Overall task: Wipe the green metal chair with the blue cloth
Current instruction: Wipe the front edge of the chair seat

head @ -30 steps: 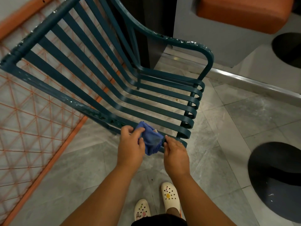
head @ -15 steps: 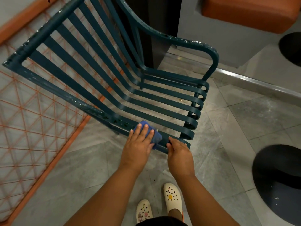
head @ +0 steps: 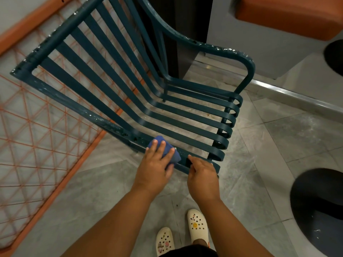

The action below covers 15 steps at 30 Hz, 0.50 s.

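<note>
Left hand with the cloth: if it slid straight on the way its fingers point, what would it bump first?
Probably the next slat of the chair. The left hand presses the cloth on the nearest bar, fingers pointing up and right; depth is unclear.

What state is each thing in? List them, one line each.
green metal chair: upright on the floor, paint chipped along its frame.
blue cloth: bunched, pressed on the chair's near rail.
left hand: fingers straight, pressing the cloth.
right hand: gripping the near rail beside the cloth.
white clogs: worn, flat on the tiles.
</note>
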Each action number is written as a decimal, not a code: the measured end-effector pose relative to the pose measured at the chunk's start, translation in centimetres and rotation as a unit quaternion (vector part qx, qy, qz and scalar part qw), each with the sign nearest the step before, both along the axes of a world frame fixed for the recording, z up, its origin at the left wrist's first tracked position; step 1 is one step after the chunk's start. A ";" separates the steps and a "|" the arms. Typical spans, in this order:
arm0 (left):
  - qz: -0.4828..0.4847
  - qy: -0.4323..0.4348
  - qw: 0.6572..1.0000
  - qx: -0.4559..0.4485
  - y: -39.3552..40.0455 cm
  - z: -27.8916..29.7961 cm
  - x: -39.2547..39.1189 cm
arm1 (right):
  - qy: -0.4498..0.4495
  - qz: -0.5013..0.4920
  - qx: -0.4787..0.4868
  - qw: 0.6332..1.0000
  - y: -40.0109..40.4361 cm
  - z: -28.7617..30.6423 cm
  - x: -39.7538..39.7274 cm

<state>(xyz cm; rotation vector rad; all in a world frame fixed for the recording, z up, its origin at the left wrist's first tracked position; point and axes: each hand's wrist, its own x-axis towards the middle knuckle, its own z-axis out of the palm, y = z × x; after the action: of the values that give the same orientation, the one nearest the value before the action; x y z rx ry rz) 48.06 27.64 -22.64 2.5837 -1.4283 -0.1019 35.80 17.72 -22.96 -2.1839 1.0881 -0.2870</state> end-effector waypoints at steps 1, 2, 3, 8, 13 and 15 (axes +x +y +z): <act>-0.020 0.004 1.000 0.002 0.1 0.0 -0.4 | -0.004 0.005 -0.004 1.000 0.0 0.0 0.3; -0.037 0.002 0.999 0.008 0.2 0.1 -0.3 | -0.005 0.010 -0.005 1.000 0.0 0.1 0.6; -0.047 -0.008 0.999 0.018 0.2 0.3 0.1 | -0.005 0.013 -0.004 1.000 -0.1 0.1 0.8; 0.012 -0.022 0.999 0.040 -0.1 0.3 1.4 | -0.007 0.033 -0.004 0.999 -0.2 0.5 1.4; -0.076 -0.042 0.994 0.067 0.5 0.1 1.5 | -0.021 0.067 0.008 0.998 -0.1 1.2 2.7; -0.059 -0.050 0.995 0.061 0.8 0.7 3.1 | 0.005 0.072 0.023 0.997 -0.4 1.4 2.7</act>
<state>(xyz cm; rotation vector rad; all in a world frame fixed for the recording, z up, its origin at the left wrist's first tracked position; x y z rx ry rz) 51.12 28.40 -21.90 2.6333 -1.6592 -0.0791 38.46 17.37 -21.53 -2.2124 0.9285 -0.1847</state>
